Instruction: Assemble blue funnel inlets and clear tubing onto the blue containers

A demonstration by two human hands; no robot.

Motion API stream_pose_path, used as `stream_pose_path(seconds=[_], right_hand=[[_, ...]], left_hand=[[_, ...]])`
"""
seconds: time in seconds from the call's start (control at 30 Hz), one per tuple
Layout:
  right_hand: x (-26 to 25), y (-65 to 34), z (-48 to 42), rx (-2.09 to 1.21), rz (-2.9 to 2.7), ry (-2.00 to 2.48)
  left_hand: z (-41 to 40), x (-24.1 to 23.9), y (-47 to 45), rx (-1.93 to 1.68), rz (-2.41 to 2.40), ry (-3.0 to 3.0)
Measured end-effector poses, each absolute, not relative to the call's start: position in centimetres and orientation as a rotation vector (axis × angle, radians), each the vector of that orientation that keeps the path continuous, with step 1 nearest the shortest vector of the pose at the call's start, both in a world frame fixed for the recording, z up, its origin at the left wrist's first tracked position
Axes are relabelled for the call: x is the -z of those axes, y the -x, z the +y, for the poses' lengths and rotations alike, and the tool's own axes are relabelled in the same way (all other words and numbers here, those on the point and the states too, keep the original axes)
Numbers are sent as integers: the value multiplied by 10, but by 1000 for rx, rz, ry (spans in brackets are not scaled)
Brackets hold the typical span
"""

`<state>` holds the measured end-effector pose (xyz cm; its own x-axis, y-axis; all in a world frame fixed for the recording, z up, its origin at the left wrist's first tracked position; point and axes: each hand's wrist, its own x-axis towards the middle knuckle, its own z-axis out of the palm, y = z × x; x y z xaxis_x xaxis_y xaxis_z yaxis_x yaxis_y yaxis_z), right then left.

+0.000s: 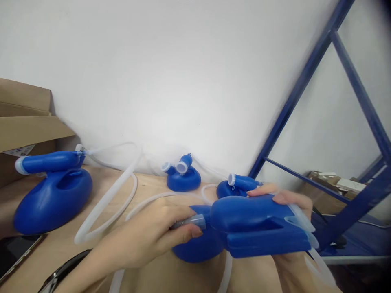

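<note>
My right hand (295, 199) wraps around the wide end of a blue plastic urinal funnel (249, 213), which lies sideways with a translucent white cap (302, 221) at its right end. At the narrow end, my left hand (155, 228) pinches a short clear tube end (195, 221) between thumb and fingers. The tube end meets the funnel's blue nozzle; how far it is fitted on cannot be made out. Just beneath both hands stands a blue urinal bottle (198, 246), partly covered by the funnel and my left hand.
Another blue bottle (55, 199) with a funnel on top stands at left, before a cardboard box (27, 130). Two smaller-looking blue bottles stand by the wall, one centre (183, 181), one right (224, 189). White hose (106, 197) loops across the wooden table. Blue metal frame rises at right (290, 106).
</note>
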<state>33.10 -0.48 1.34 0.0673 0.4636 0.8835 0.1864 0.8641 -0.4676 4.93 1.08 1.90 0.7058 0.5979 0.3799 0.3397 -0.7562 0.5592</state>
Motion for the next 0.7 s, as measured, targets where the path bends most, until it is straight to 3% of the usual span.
stream_pose_path(seconds=[0.27,0.7], right_hand=[[-12,-326,-2,-469,-1414,693],[-4,-325,4,-465,-1461,534]], left_hand=[[11,2,-56,-983,827,-2966],[6,-10,-59,-1043,747,-2652]])
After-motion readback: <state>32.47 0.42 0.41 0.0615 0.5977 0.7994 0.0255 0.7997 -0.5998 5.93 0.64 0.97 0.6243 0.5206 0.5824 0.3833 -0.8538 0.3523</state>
